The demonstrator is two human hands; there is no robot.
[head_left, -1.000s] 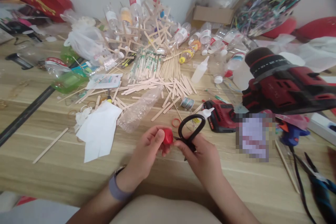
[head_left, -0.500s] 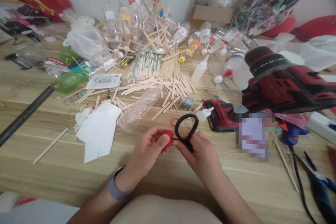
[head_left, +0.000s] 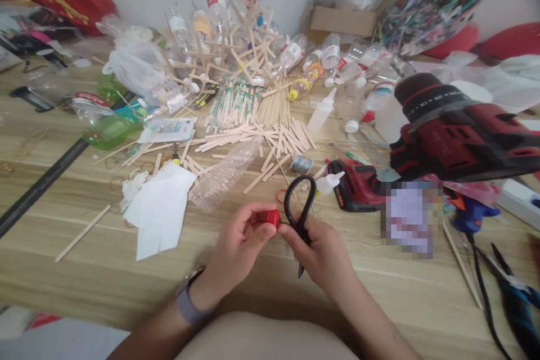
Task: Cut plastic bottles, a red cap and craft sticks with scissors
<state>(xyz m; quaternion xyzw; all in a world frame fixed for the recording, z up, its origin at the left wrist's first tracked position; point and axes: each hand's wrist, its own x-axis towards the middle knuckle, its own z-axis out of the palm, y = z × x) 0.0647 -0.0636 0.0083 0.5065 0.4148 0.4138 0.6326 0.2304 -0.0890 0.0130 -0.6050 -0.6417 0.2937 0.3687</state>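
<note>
My left hand point(head_left: 244, 239) is closed, pinching a small red bottle cap point(head_left: 273, 217) between thumb and fingers. Black-handled scissors point(head_left: 302, 194) are in my right hand point(head_left: 323, 247), whose fingers wrap round them. One handle loop stands up above the hand, and a dark blade tip points down below it. My right thumb is close to the cap; whether it touches is hard to tell. Beyond my hands lie a clear, crumpled plastic bottle point(head_left: 225, 174) and a spool of coloured thread point(head_left: 301, 165). A small white nozzle bottle point(head_left: 329, 182) stands just past the scissors.
Wooden craft sticks point(head_left: 236, 138) lie scattered mid-table, with plastic bottles behind. White paper point(head_left: 162, 211) is at the left. To the right are a red power drill point(head_left: 459, 129), a blue glue gun point(head_left: 468, 216) and pliers point(head_left: 512, 287). A black bar point(head_left: 46, 183) crosses the left side.
The red cap has turned in my left fingers, showing more of its side. The scissors have rotated in my right hand, so the loop looks narrower and a blade tip now shows below.
</note>
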